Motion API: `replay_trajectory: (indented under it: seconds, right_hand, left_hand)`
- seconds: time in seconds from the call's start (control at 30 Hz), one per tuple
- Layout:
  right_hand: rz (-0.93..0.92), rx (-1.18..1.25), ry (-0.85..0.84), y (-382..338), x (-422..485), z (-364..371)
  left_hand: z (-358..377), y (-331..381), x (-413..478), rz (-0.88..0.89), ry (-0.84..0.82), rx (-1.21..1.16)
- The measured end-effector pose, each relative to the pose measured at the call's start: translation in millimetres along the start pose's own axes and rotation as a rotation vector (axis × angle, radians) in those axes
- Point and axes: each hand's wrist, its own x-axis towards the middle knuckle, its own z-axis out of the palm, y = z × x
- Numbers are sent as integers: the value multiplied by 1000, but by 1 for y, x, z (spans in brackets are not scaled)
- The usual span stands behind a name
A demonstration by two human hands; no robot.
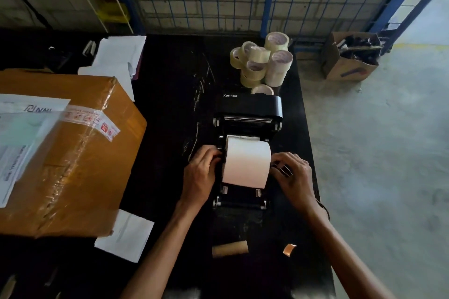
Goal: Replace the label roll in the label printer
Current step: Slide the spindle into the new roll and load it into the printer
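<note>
A black Xprinter label printer (250, 104) stands on the dark table (170, 104) with its lid swung open toward the back. A full white label roll (246, 161) lies across its open bay. My left hand (201, 172) presses against the roll's left end, fingers curled at the bay's edge. On the other side, my right hand (292, 173) grips the roll's right end, fingers bent around the holder there. An empty brown cardboard core (229, 249) lies on the table in front of the printer, with a small torn brown scrap (289, 249) to its right.
A large taped cardboard box (73, 153) with paperwork fills the table's left side. Several rolls of clear packing tape (263, 60) are stacked behind the printer. White papers (119, 60) lie at the back left. A wire fence runs behind, and a small carton (349, 58) sits on the floor.
</note>
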Motion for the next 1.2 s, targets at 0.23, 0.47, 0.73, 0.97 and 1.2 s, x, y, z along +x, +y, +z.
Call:
replay_trajectory:
  seconds: [0.23, 0.47, 0.73, 0.97, 1.2]
  right_hand:
    - [84, -93, -78, 29, 20, 34]
    - [126, -133, -143, 42, 25, 46]
    - [202, -105, -183, 52, 20, 55]
    - [225, -140, -177, 55, 16, 59]
    - [227, -179, -168, 52, 16, 58]
  left_hand:
    - [41, -31, 7, -120, -40, 44]
    - [57, -47, 9, -161, -82, 45]
    - [60, -48, 11, -220, -160, 63]
    - [58, -48, 13, -281, -176, 117]
    - [55, -38, 8, -274, -160, 136]
